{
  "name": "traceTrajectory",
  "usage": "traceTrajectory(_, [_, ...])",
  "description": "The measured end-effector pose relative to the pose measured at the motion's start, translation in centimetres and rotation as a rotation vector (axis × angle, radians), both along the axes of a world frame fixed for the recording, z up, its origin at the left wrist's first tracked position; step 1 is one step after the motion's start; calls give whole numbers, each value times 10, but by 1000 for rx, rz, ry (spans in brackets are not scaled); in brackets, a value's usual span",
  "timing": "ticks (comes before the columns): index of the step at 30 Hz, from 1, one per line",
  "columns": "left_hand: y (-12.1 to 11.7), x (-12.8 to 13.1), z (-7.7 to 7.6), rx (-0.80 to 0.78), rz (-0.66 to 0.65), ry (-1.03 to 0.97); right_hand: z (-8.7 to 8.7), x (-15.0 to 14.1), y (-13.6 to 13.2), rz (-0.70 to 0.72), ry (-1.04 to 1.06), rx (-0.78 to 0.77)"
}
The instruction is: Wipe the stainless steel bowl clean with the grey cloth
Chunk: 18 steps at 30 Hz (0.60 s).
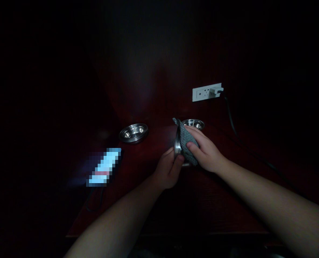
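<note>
Over the dark red table, my left hand (pixel 168 169) grips the rim of a shiny metal bowl (pixel 177 145), which is tilted on its side. My right hand (pixel 205 149) is closed around a grey-green cloth (pixel 189 143) with a patterned border and presses it against the bowl. The cloth covers much of the bowl. Just behind my right hand another metal bowl (pixel 194 123) rests on the table, partly hidden. To the left stands what looks like a small stack of metal bowls (pixel 134 132).
A lit phone (pixel 105 167), its screen blurred out, lies on the left with a cable (pixel 101 199) near it. A white wall socket (pixel 202 92) holds a plug, and its black cord (pixel 231 120) runs down to the right. The table's front edge (pixel 175 234) is below my arms. Surroundings are very dark.
</note>
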<state>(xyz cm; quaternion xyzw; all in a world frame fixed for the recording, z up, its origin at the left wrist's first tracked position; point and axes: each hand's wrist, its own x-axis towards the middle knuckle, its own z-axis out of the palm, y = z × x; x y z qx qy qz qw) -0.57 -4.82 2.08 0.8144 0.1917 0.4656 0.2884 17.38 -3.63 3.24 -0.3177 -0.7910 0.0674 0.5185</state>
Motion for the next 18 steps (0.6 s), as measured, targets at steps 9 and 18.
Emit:
traceTrajectory(9, [3,0,-7,-20,26,-35,-7,1,5,40,112,-211])
traceTrajectory(18, [2,1,-5,-6,-2,-37,-9,5,11,115,196,-343])
